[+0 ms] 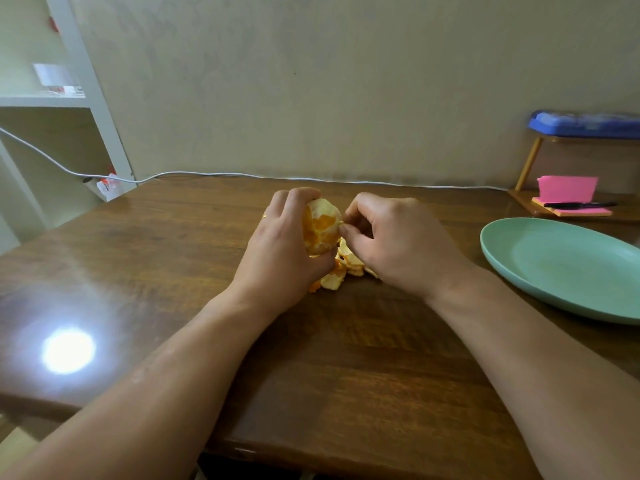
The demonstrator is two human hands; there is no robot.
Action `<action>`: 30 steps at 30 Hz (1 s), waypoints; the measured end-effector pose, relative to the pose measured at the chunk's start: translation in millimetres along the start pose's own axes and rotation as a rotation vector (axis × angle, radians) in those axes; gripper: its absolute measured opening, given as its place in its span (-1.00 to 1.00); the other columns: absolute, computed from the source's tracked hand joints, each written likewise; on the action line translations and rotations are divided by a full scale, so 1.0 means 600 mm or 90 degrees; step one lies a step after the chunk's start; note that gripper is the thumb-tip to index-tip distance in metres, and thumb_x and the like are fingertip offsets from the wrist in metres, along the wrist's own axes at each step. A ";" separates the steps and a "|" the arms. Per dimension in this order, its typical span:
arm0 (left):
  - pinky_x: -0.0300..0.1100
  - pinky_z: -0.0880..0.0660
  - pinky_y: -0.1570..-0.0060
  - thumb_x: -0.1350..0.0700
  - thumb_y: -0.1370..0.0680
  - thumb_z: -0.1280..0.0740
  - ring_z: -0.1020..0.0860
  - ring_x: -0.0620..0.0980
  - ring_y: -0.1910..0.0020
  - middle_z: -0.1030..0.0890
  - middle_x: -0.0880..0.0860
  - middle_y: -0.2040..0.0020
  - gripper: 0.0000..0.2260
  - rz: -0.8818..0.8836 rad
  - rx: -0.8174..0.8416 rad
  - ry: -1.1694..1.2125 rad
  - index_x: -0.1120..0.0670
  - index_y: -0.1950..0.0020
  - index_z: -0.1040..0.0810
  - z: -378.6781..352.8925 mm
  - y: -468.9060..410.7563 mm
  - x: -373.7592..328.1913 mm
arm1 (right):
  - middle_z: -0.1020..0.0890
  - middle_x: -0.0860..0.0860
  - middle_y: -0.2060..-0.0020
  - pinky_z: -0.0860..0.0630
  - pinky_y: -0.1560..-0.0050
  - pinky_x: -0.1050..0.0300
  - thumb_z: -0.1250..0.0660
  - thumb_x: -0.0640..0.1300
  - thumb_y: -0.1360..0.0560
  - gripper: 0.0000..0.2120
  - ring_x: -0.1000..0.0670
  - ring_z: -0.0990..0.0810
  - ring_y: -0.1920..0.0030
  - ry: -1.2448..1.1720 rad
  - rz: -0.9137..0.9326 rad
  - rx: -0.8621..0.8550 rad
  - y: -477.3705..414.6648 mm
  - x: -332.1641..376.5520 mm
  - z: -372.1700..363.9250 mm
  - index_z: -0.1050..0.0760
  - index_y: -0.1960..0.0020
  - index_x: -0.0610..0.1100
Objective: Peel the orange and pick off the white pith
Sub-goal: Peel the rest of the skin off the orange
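Note:
My left hand (280,251) grips a peeled orange (322,226) just above the middle of the brown table; patches of white pith cover its flesh. To its right, my right hand (394,244) has curled fingers and pinches a thin strand of pith at the orange's right side with thumb and forefinger. A heap of torn orange peel (341,268) lies on the table under and between both hands, partly hidden by them.
A green plate (561,268) sits at the right. Behind it are pink and orange sticky notes (568,192) with a black pen (580,204), under a small stand with a blue case (585,124). A white cable (242,174) runs along the table's back edge. White shelves (69,98) stand left.

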State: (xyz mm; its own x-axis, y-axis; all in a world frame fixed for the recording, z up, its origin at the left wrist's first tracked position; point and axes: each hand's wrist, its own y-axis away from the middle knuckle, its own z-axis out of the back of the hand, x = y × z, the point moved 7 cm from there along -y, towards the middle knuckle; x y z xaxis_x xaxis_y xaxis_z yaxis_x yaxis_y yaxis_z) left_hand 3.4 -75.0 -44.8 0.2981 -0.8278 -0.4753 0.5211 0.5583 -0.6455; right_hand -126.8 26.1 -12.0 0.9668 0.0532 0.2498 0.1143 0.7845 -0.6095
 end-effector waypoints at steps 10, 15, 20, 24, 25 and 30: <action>-0.38 -0.47 -0.09 0.08 -0.41 -0.62 -0.51 -0.16 -0.17 -0.49 -0.09 -0.27 -0.33 0.040 -0.038 0.117 -0.07 -0.44 -0.41 0.007 0.002 -0.005 | -0.60 0.02 0.37 -0.49 0.36 -0.02 -0.44 -0.14 -0.54 -0.85 -0.01 -0.53 0.39 -0.181 -0.145 -0.043 0.006 -0.048 -0.012 -0.53 0.18 -0.05; -0.25 -0.58 -0.14 0.02 -0.46 -0.63 -0.56 -0.21 -0.17 -0.51 -0.22 -0.23 -0.34 0.128 0.009 0.229 -0.21 -0.44 -0.36 0.010 0.001 0.012 | -0.73 0.09 0.09 -0.66 0.09 -0.01 -0.31 -0.10 -0.70 -0.82 0.06 -0.68 0.12 -0.103 -0.196 0.059 0.008 -0.084 -0.038 -0.69 -0.14 0.03; -0.10 -0.65 -0.18 0.02 -0.48 -0.62 -0.60 -0.13 -0.17 -0.53 -0.18 -0.23 -0.36 0.157 0.048 0.275 -0.21 -0.44 -0.36 0.004 -0.002 0.019 | -0.74 0.13 0.04 -0.57 0.13 0.11 -0.33 -0.01 -0.72 -0.83 0.11 -0.67 0.08 -0.130 -0.208 0.057 0.004 -0.076 -0.038 -0.70 -0.15 0.02; -0.10 -0.67 -0.16 0.06 -0.50 -0.61 -0.62 -0.11 -0.16 -0.54 -0.15 -0.23 -0.38 0.154 0.079 0.281 -0.23 -0.42 -0.36 -0.001 0.000 0.017 | -0.75 0.10 0.03 -0.66 0.17 0.09 -0.31 0.12 -0.71 -0.78 0.10 -0.74 0.12 -0.334 -0.248 0.083 0.006 -0.073 -0.048 -0.66 -0.19 0.05; -0.12 -0.67 -0.16 0.08 -0.50 -0.61 -0.62 -0.11 -0.16 -0.53 -0.15 -0.24 -0.37 0.152 0.091 0.284 -0.23 -0.43 -0.36 -0.002 0.000 0.016 | -0.76 0.09 0.02 -0.67 0.15 0.08 -0.32 0.14 -0.70 -0.76 0.09 -0.75 0.10 -0.370 -0.247 0.096 0.007 -0.070 -0.052 -0.65 -0.21 0.04; -0.23 -0.64 -0.07 0.03 -0.49 -0.63 -0.62 -0.15 -0.14 -0.56 -0.14 -0.22 -0.40 0.124 0.116 0.278 -0.21 -0.41 -0.39 -0.004 0.001 0.013 | -0.78 -0.05 0.10 -0.73 0.04 -0.10 -0.35 -0.06 -0.71 -0.82 -0.09 -0.78 0.07 -0.468 -0.268 0.145 0.005 -0.065 -0.057 -0.65 -0.19 -0.13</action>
State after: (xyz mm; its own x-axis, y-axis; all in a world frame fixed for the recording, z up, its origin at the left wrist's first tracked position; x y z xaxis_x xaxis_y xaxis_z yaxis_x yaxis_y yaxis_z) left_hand 4.0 -81.0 -50.2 0.0619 -0.5875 -0.8069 0.6322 0.6486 -0.4238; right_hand -156.5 5.4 -49.3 0.4529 0.0549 0.8899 0.3047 0.9285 -0.2123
